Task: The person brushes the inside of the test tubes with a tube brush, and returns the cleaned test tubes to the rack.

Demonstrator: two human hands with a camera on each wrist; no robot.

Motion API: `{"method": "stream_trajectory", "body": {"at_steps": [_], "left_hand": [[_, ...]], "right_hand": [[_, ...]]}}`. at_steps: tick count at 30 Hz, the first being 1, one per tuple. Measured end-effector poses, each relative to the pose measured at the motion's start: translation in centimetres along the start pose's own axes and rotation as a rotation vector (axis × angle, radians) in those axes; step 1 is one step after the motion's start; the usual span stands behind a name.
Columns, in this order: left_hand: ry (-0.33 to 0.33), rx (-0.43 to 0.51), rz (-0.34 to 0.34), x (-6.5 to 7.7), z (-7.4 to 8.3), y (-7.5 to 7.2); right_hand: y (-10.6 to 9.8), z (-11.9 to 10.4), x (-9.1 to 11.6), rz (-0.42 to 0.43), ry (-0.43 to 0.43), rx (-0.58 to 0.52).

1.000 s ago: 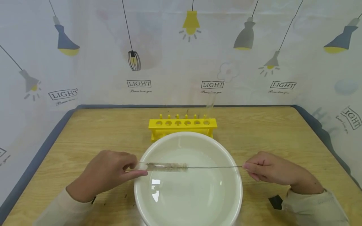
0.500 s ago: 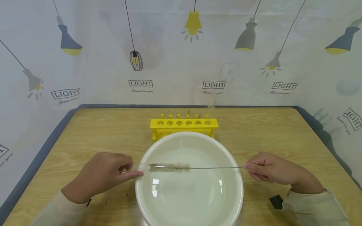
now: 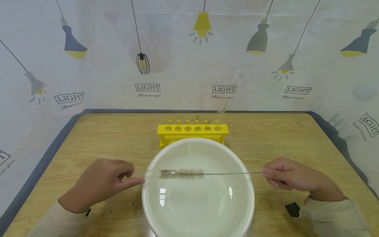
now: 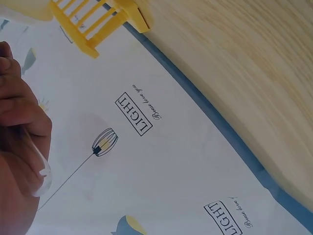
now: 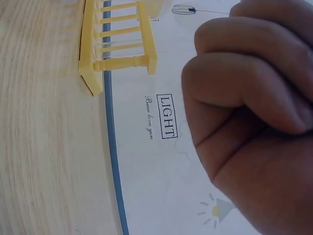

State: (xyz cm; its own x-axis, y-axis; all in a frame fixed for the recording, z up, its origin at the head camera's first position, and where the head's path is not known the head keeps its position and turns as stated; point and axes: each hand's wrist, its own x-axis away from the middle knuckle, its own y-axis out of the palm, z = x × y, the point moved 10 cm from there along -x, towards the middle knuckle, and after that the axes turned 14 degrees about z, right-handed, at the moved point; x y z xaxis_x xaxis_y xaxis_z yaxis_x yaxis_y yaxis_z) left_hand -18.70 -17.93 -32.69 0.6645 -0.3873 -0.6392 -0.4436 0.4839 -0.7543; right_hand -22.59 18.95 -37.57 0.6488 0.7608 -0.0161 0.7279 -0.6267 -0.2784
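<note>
My left hand [image 3: 102,184] pinches a clear glass test tube [image 3: 154,174] near its left end, thumb below and fingers above. The tube lies level over the left part of a white basin [image 3: 189,146] with water in it. In the left wrist view the rounded glass end of the test tube [image 4: 45,183] shows beside the palm. A test tube brush [image 3: 190,173] has part of its bristles inside the tube and the rest outside, to the right. Its thin twisted wire handle runs right to my right hand [image 3: 291,174], which pinches the end between thumb and curled fingers.
Behind the basin stands a yellow test tube rack [image 3: 192,130], with another clear test tube [image 3: 221,112] leaning in its rightmost hole. A dark scrap [image 3: 292,209] lies by the right sleeve. A printed curtain [image 3: 183,65] encloses the wooden table [image 3: 266,141] at back and sides.
The brush has slid to the right, and more bristles show outside the tube. My left hand has shifted left with the tube; my right hand has moved slightly right with the wire.
</note>
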Motion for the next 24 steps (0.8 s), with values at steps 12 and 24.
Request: {"method": "stream_trajectory", "body": {"at_steps": [12,24], "left_hand": [[0.027,0.041,0.034,0.7,-0.5,-0.4],[-0.01,-0.007,0.048,1.6,-2.4,-1.7]], "right_hand": [[0.0,-0.1,0.4,-0.043,-0.069,-0.037],[-1.1,0.4,0.7,-0.035,-0.058,-0.066]]}}
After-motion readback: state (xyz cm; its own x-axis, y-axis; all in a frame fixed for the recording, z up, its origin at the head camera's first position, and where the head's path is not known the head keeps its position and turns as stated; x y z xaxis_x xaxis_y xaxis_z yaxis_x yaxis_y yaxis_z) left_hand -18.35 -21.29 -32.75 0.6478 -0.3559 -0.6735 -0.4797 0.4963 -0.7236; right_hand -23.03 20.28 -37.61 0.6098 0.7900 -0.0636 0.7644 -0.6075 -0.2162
